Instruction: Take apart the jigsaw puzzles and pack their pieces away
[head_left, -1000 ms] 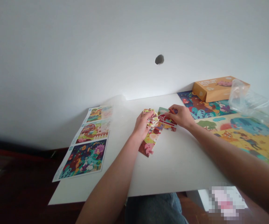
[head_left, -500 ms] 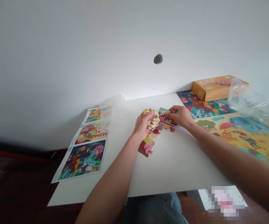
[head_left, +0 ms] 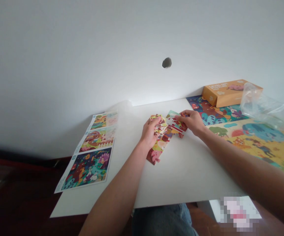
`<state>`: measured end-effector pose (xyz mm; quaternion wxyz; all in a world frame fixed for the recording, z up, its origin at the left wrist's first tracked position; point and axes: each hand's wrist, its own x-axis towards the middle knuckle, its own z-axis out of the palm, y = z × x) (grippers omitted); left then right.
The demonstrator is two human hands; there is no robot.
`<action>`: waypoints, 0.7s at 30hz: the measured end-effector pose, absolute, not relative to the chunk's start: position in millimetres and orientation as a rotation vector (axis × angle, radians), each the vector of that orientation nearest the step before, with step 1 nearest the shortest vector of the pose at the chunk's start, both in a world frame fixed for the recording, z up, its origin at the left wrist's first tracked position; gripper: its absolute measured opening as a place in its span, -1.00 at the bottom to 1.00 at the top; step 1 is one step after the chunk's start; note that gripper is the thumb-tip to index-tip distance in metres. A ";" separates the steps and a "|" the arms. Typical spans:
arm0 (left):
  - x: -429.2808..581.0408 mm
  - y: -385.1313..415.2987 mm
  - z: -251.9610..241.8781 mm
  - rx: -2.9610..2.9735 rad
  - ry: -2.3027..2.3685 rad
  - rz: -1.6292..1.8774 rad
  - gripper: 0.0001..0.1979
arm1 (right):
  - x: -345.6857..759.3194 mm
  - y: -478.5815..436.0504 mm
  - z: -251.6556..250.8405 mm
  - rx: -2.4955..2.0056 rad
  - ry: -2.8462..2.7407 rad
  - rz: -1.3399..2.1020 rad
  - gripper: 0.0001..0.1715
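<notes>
My left hand (head_left: 149, 133) is closed around a stack of loose puzzle pieces (head_left: 160, 126), held just above the table. Below it, a partly joined farm puzzle (head_left: 156, 151) lies at a slant, with a pink pig at its near end and red barn parts at its far end. My right hand (head_left: 189, 120) pinches a puzzle piece (head_left: 183, 126) at the puzzle's far right corner; the fingers cover much of it. Beside those fingertips shows a pale green-blue corner piece (head_left: 172, 113). The stack hides part of the joined strip.
On the white table (head_left: 178, 173), a sheet of reference pictures (head_left: 92, 154) lies left. At right are a finished dark puzzle (head_left: 206, 113), a yellow animal puzzle (head_left: 245, 137), an orange puzzle box (head_left: 230, 91) and a clear plastic bag (head_left: 262, 105). A wall stands behind.
My right fingers have shifted slightly at the far corner, and more of the pale green-blue piece shows. The joined puzzle has slid a little left. My left hand keeps the stack.
</notes>
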<state>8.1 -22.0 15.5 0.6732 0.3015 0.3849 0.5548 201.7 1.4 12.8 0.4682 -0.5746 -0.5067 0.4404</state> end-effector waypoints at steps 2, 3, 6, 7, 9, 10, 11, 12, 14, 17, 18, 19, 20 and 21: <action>6.8 -19.6 15.4 0.638 0.864 1.329 -0.66 | 202.4 0.8 16.7 -1.351 -1.185 1.113 -0.47; 6.7 -18.9 15.3 0.633 0.864 1.367 -0.66 | 202.0 0.0 18.9 -1.306 -1.171 1.147 -0.46; 8.5 -20.2 15.1 0.680 0.867 1.411 -0.61 | 197.4 -4.9 24.4 -1.175 -1.226 1.267 -0.43; 9.8 -21.9 15.3 0.706 0.868 1.400 -0.58 | 195.2 -6.7 25.2 -1.155 -1.265 1.291 -0.43; 12.5 -26.0 16.3 0.757 0.863 1.348 -0.55 | 191.4 -9.5 24.9 -1.147 -1.335 1.302 -0.43; 13.6 -28.1 17.0 0.781 0.857 1.314 -0.54 | 190.1 -10.2 23.9 -1.153 -1.365 1.294 -0.44; 14.5 -30.1 17.7 0.806 0.849 1.279 -0.54 | 189.3 -10.5 22.8 -1.158 -1.387 1.286 -0.45; 15.1 -31.6 18.3 0.834 0.840 1.245 -0.55 | 188.9 -10.5 21.6 -1.160 -1.401 1.281 -0.45; 15.8 -33.3 19.1 0.882 0.839 1.207 -0.60 | 189.2 -10.2 20.2 -1.153 -1.417 1.290 -0.46; 16.4 -32.5 18.8 0.884 0.891 1.257 -0.65 | 190.0 -10.5 21.1 -1.121 -1.436 1.348 -0.42; 16.5 -31.8 18.3 0.872 0.912 1.285 -0.65 | 190.1 -10.9 21.7 -1.109 -1.445 1.374 -0.40; 16.6 -31.0 17.6 0.866 0.932 1.308 -0.65 | 190.2 -11.2 22.3 -1.099 -1.452 1.398 -0.37; 16.7 -30.4 16.8 0.869 0.950 1.326 -0.64 | 190.3 -11.4 22.6 -1.094 -1.454 1.416 -0.36; 16.6 -29.8 15.8 0.879 0.968 1.338 -0.63 | 190.6 -11.5 22.6 -1.092 -1.453 1.427 -0.35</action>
